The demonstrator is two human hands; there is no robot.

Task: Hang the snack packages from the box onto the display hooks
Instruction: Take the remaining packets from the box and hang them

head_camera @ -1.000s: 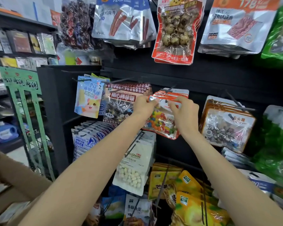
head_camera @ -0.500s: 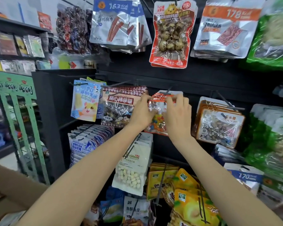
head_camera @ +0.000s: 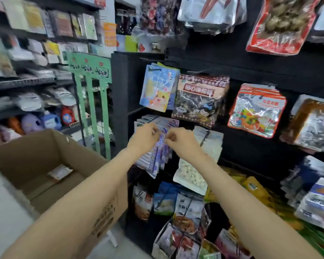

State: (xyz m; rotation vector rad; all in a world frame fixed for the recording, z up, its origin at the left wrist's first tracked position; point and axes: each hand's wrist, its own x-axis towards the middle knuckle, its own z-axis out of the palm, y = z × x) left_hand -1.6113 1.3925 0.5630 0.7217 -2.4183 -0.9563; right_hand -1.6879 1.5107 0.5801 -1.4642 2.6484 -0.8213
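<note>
— What's nearest you there?

— The cardboard box [head_camera: 45, 165], open at the top, low on the near side. A flat label or slip lies on its bottom; I can't make out any packets in it.

— And the hands?

— Beyond the box, up and to its right. The left hand [head_camera: 145, 138] and the right hand [head_camera: 178, 142] are close together, fingers curled, in front of a row of purple-and-white packages [head_camera: 157, 154] hanging on the black display rack [head_camera: 120, 90]. It's blurred, so I can't tell if they pinch a packet or hold nothing.

— Where's the snack stock?

— Hung on the rack past the box: a red-edged candy package [head_camera: 256, 113] farther right, a brown-bordered package [head_camera: 200, 100] above the hands, a blue cat package [head_camera: 157, 88] beside it.

— Behind that?

— A green wire stand [head_camera: 91, 86] just over the box.
</note>
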